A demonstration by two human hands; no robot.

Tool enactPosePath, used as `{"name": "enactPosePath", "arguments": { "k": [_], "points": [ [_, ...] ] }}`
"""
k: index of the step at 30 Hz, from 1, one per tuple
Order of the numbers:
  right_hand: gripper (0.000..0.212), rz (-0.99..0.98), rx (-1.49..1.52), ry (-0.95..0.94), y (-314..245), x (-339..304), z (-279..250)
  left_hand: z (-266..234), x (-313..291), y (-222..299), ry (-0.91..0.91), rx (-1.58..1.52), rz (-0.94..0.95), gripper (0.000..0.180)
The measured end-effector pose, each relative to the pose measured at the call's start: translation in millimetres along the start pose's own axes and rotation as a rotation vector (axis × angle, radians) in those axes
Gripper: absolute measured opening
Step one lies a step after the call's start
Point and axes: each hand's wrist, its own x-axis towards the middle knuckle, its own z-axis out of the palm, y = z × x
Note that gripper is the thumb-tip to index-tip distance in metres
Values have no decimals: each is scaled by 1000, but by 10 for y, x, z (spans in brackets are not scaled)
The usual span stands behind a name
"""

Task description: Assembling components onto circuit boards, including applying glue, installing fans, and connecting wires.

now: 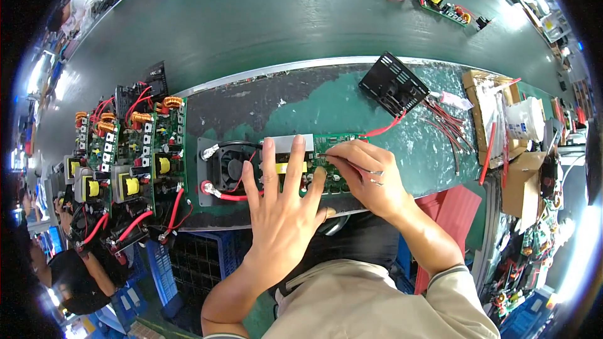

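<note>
Table: green surface, dark and worn in patches. Circuit board lies flat on it near the person's edge, under both hands.

Left hand: palm down, fingers spread wide, fingertips over the board's pale rectangular block and yellow-wrapped part; grips nothing. Firm contact at each fingertip hard to judge.

Right hand: over the board's right part, fingers closed in a pinch on a slim metal tool; exact kind unclear, working tip hidden by the fingers.

Left of the board, a plate with a black fan; thick red cable runs from it towards the board. Upper right, a black vented panel sits tilted, red lead reaching to the board. Beside the panel, loose red and dark wires; farther right, a cardboard box and a white tub.

Far left: similar boards stand on edge in a row. Another assembly lies well apart on the green surface beyond.
</note>
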Motion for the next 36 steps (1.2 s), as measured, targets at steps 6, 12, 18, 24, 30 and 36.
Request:
{"name": "enactPosePath", "arguments": {
  "k": [6,12,18,24,30,36],
  "points": [
    [21,-33,2,-57,0,80,21,65,87,-6,-28,-37,-41,67],
    [24,-52,-24,-88,48,55,47,65,108,-4,-25,-57,-37,69],
    [25,-73,-76,-102,43,46,41,88,121,7,11,-47,-25,65],
    [22,-64,-78,-118,13,66,99,128,142,7,54,6,-37,57],
    [13,67,12,-92,28,118,55,110,159,1,81,4,-23,51],
    [12,525,484,77,-181,121,-180,-72,294,-83,257,-314,41,45]
  ]
}}
